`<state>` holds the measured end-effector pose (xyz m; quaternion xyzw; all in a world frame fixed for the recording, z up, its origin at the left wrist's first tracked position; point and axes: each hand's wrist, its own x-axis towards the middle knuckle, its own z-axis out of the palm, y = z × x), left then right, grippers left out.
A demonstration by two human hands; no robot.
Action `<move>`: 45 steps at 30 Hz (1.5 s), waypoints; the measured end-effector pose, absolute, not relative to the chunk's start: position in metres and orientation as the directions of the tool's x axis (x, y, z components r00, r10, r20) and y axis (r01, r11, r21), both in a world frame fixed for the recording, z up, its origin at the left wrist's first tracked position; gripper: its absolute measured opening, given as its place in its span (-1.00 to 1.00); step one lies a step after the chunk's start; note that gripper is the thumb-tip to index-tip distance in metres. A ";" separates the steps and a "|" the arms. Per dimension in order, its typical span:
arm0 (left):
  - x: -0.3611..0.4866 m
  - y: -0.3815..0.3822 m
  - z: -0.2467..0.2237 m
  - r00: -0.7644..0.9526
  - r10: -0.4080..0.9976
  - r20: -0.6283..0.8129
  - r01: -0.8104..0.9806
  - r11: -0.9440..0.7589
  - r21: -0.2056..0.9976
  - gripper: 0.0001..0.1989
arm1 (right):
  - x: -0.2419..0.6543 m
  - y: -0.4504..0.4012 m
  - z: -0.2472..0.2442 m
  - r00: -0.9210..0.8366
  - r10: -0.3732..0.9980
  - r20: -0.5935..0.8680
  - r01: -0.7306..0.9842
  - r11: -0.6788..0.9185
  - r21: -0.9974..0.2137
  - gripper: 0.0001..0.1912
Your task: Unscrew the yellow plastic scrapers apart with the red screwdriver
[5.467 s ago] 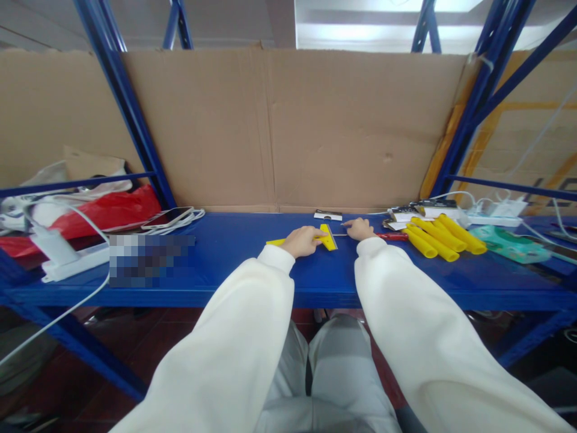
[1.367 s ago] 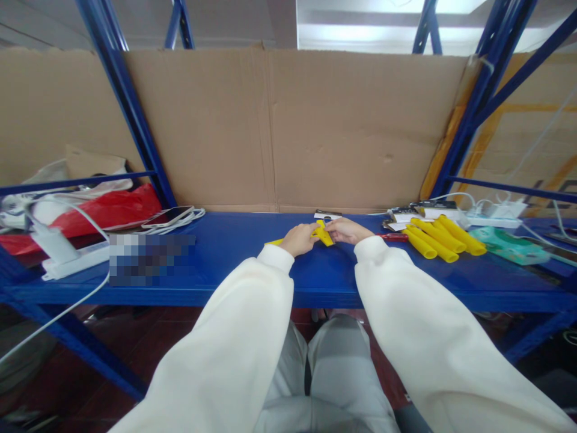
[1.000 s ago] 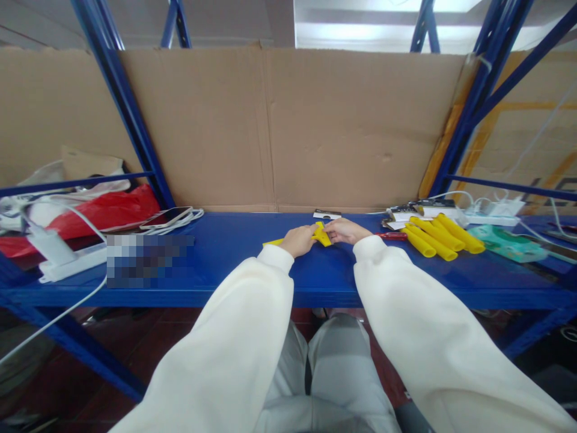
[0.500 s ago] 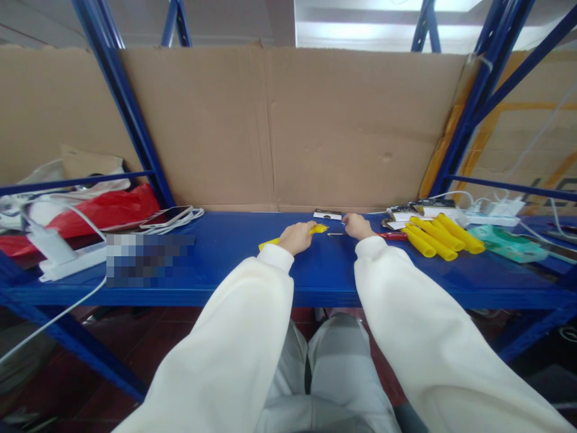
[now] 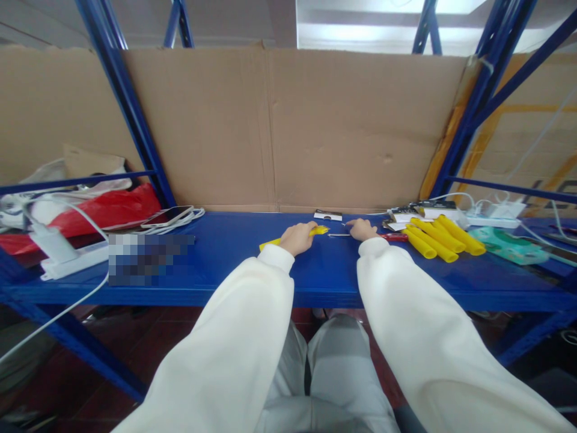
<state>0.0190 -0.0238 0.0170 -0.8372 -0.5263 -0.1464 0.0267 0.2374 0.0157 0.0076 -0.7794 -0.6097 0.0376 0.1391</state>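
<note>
Your right hand point(image 5: 362, 229) has left the yellow tool point(image 5: 321, 230) — can't tell its grip; left hand point(image 5: 295, 239) alone grasps it.

Bright white light comes from the ceiling area point(image 5: 387, 36) at the far top, almost washed out, while the floor point(image 5: 175, 337) below sinks into dimness. Soft sheen marks the blue worktop point(image 5: 234, 264). Wide-angle distortion stretches the sleeves point(image 5: 234, 337) toward the near edges; fine detail around both hands point(image 5: 296, 239) is soft, and a pixelated patch point(image 5: 148, 258) masks the left.
</note>
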 end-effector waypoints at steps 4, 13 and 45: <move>0.020 -0.025 0.017 0.421 0.863 0.280 0.880 -0.463 0.104 -0.56 | 0.239 0.020 0.003 0.222 0.967 0.125 0.953 -0.188 -0.236 -0.41; 0.022 -0.023 0.016 0.441 0.854 0.275 0.867 -0.485 0.116 -0.60 | 0.243 0.031 -0.001 0.193 0.975 0.107 0.968 -0.172 -0.181 -0.39; 0.023 -0.023 0.014 0.473 0.839 0.270 0.852 -0.513 0.103 -0.56 | 0.214 0.022 0.011 -0.019 0.973 0.229 1.000 0.021 -0.005 -0.66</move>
